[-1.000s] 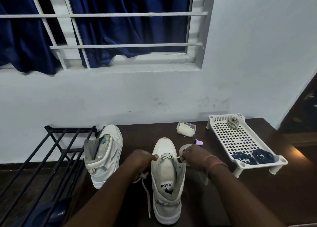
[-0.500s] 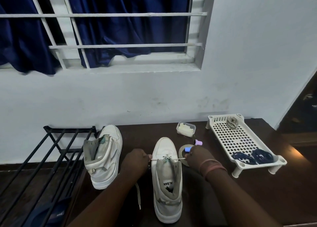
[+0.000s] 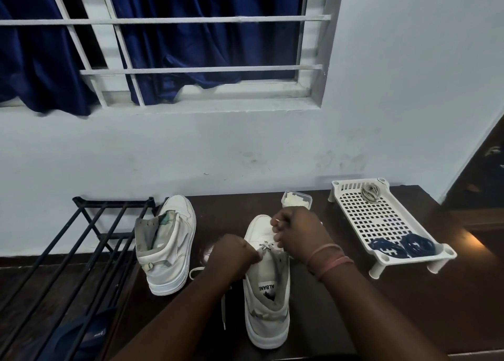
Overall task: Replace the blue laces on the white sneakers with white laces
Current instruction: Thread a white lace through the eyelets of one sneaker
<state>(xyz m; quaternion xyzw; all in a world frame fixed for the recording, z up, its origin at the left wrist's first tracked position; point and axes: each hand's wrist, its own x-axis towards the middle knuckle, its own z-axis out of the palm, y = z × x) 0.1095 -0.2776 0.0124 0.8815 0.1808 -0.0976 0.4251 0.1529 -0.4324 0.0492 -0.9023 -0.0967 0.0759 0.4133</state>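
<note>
A white sneaker [image 3: 266, 303] stands on the dark table in front of me, toe pointing away. A white lace [image 3: 223, 303] crosses its lowest eyelets and trails down its left side. My left hand [image 3: 234, 254] pinches the lace at the left eyelets. My right hand [image 3: 298, 233] is raised over the toe and pinches the other lace end. The second white sneaker [image 3: 167, 244] stands unlaced to the left. Two coiled blue laces [image 3: 403, 247] lie on the white perforated tray [image 3: 365, 216].
A small clear plastic box [image 3: 297, 198] sits behind my right hand. A coiled pale lace [image 3: 370, 193] lies at the tray's far end. A black metal rack [image 3: 68, 251] stands at the left, with a dark blue slipper [image 3: 81, 333] under it. The wall is close behind.
My right hand has lifted up and forward over the toe, drawing the lace end with it. My left hand has shifted right to the eyelets.
</note>
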